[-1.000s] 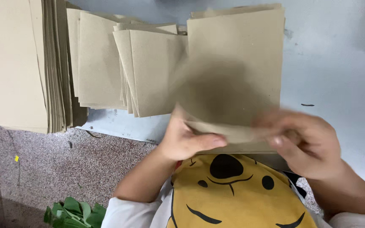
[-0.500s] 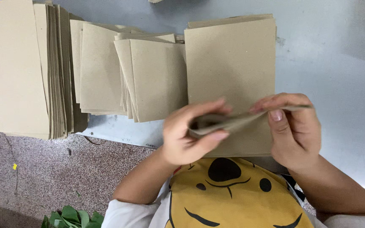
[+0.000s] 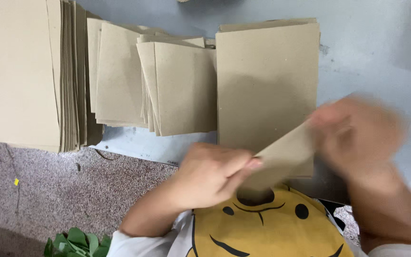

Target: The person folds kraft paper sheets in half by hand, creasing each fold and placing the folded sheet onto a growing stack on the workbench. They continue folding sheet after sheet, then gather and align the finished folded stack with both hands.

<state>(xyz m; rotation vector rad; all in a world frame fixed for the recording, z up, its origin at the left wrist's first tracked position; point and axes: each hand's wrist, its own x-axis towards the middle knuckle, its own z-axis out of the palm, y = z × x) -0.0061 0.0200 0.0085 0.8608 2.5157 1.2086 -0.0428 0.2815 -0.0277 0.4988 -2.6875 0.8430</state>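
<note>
- Left hand (image 3: 210, 173) pinches a card sheet (image 3: 281, 157); blurred right hand (image 3: 357, 135) grips its far end.
- Beyond the grip: flat stack (image 3: 267, 81); leftward, folded pieces (image 3: 167, 85) pile up, done it seems.
- Tall stack (image 3: 24, 71) is apparently unworked.

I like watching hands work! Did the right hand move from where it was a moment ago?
Yes. The right hand now sits higher and farther right against the flat cardboard stack, drawing the held cardboard sheet with it. It is blurred by motion.
</note>
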